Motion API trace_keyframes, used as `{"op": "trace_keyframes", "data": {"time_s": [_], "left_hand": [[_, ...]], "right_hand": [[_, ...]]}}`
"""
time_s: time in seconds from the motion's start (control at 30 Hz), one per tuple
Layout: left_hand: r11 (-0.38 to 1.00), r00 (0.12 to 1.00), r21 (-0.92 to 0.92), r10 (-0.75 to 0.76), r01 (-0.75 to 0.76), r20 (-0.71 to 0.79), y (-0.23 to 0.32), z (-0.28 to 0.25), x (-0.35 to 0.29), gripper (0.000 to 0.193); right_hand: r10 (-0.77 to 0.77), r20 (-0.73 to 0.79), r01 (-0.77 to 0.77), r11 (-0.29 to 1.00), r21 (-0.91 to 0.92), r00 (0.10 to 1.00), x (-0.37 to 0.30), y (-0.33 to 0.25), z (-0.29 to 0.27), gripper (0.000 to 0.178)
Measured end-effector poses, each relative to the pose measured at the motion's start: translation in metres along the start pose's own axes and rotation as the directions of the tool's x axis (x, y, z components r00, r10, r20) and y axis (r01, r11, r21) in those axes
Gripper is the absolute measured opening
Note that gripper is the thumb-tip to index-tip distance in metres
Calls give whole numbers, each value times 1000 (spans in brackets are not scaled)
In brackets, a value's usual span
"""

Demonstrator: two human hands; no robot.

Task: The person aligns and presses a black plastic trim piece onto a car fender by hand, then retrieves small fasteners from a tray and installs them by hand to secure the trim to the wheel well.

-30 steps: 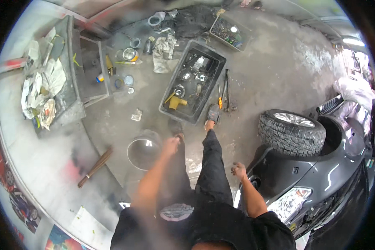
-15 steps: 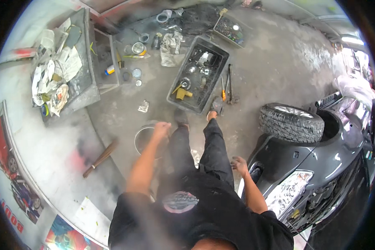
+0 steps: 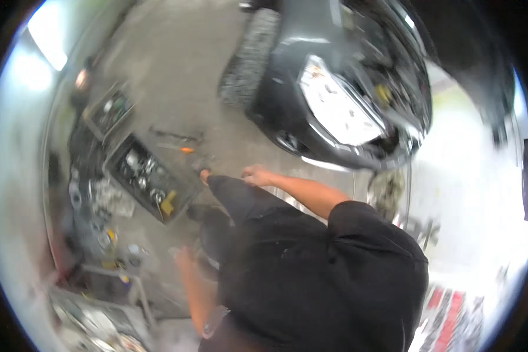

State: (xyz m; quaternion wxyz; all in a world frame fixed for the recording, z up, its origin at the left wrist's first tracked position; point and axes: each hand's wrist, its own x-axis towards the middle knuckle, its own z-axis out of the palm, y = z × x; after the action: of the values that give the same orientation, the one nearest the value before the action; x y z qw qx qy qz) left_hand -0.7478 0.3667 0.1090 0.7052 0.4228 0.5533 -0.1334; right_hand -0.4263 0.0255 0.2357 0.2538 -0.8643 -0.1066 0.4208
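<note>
My right hand (image 3: 257, 175) hangs beside my right thigh, its fingers loosely bent and a little apart, with nothing visible in it. My left hand (image 3: 185, 258) is low on the left of my body, smeared by motion; whether its fingers are closed cannot be made out. Ahead of my right arm stands a dark car front (image 3: 287, 111) with a bright headlight (image 3: 337, 105). A knobbly tyre (image 3: 249, 58) rests at the car's fender. Nearest to my left hand is a black tray (image 3: 179, 190) on the floor, holding metal parts and a yellowish piece (image 3: 168, 203).
Beyond the tray stands a smaller bin (image 3: 91, 117) of parts. An orange-handled tool (image 3: 186, 149) lies on the floor near my foot. Crumpled sheeting (image 3: 112, 198) and several cans lie left of the tray. A bench with papers (image 3: 88, 322) fills the lower left.
My view has swung to the right, so the car now sits ahead and the tray at the left. My right hand has come closer to my thigh; my left hand has dropped lower in view.
</note>
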Motion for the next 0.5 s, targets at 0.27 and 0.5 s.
{"op": "trace_keyframes", "data": {"time_s": [0.27,0.5], "left_hand": [[711,874,522,293,-471,389,46,-84,142,32],[731,926,601,112,-322,360,131,23,75,28]], "right_hand": [[213,-232,-16,767,641,949,-109,17,-7,39],[-263,-722,596,763,250,640,-173,-129,-123,33]]}}
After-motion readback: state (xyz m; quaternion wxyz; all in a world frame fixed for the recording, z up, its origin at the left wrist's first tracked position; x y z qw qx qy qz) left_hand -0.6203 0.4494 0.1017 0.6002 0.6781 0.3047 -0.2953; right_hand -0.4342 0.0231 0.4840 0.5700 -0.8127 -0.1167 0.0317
